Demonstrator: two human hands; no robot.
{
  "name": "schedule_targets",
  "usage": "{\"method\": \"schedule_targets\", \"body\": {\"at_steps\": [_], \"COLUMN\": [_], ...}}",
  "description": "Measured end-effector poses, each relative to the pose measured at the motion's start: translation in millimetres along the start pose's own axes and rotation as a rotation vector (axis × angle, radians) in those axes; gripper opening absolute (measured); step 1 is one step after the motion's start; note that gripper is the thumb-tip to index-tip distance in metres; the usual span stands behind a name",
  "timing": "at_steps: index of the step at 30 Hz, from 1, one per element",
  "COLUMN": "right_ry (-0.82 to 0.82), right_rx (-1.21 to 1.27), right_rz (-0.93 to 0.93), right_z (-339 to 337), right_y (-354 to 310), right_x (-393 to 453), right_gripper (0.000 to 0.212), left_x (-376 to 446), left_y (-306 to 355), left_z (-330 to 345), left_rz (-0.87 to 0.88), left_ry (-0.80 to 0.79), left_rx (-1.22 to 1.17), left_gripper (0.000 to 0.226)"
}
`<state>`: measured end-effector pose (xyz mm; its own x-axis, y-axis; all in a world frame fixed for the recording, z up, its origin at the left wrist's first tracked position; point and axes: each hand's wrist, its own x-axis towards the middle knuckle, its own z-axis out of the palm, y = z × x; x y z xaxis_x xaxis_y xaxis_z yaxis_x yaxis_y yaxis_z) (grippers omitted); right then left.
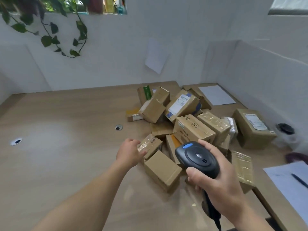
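A heap of several brown cardboard parcels [191, 124] lies on the wooden desk [66, 147], right of centre. My right hand [220, 177] grips a black handheld barcode scanner [198, 157] with a blue button, held above the near side of the heap. My left hand [130, 151] reaches out to a small tape-wrapped parcel [151, 145] at the heap's near left edge; its fingers touch the parcel's side, and whether they curl round it is unclear. A plain brown box [162, 170] sits just in front of that parcel.
White partition walls close the desk at the back and right. Two cable holes [118, 127] [16, 141] sit in the desk's left half. White paper with a pen [293, 182] lies at the right edge, another sheet [216, 95] at the back right. A plant [50, 30] hangs top left.
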<state>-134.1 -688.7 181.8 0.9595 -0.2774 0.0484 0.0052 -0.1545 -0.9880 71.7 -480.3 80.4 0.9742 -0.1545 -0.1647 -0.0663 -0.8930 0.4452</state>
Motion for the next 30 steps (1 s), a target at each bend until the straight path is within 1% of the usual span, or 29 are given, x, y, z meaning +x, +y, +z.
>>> {"method": "schedule_targets", "body": {"at_steps": [3, 8, 13, 17, 19, 22, 23, 26, 27, 29, 30], "right_ry": [0.044, 0.089, 0.123, 0.120, 0.112, 0.062, 0.042, -0.037, -0.072, -0.145, -0.182], "right_rx": [0.002, -0.001, -0.023, -0.025, -0.035, -0.022, -0.017, -0.012, -0.013, -0.012, -0.013], "right_rz": [0.039, 0.113, 0.159, 0.170, 0.166, 0.157, 0.152, 0.127, 0.119, 0.087, 0.066], "right_z": [10.1, 23.2, 32.4, 42.3, 47.4, 57.2, 61.5, 76.8, 82.8, 94.7, 100.3], "right_y": [7.2, 18.8, 29.3, 31.1, 30.3, 26.9, 25.4, 19.2, 16.2, 9.8, 6.4], "right_x": [23.1, 51.4, 69.4, 76.2, 77.1, 77.2, 76.9, 74.5, 72.9, 66.5, 62.1], "right_gripper": [0.091, 0.093, 0.091, 0.088, 0.090, 0.093, 0.094, 0.097, 0.096, 0.094, 0.094], "left_x": [37.3, 84.6, 112.9, 124.0, 125.6, 118.5, 115.5, 96.4, 85.8, 58.4, 42.9], "left_y": [-1.0, -4.5, -8.4, -14.0, -25.7, -54.9, -67.7, -95.9, -102.3, -110.0, -112.5], "left_z": [19.3, 50.8, 70.7, 65.8, 57.4, 39.1, 33.1, 7.5, -3.6, -29.2, -41.9], "left_rz": [-0.001, -0.030, -0.011, 0.027, 0.012, -0.100, -0.149, -0.235, -0.244, -0.225, -0.218], "left_ry": [-0.087, -0.222, -0.288, -0.303, -0.319, -0.309, -0.301, -0.268, -0.256, -0.234, -0.213], "left_rx": [0.044, 0.119, 0.156, 0.202, 0.178, -0.005, -0.106, -0.513, -0.619, -0.730, -0.776], "left_gripper": [0.054, 0.043, 0.064, 0.062, 0.064, 0.070, 0.074, 0.090, 0.086, 0.074, 0.074]}}
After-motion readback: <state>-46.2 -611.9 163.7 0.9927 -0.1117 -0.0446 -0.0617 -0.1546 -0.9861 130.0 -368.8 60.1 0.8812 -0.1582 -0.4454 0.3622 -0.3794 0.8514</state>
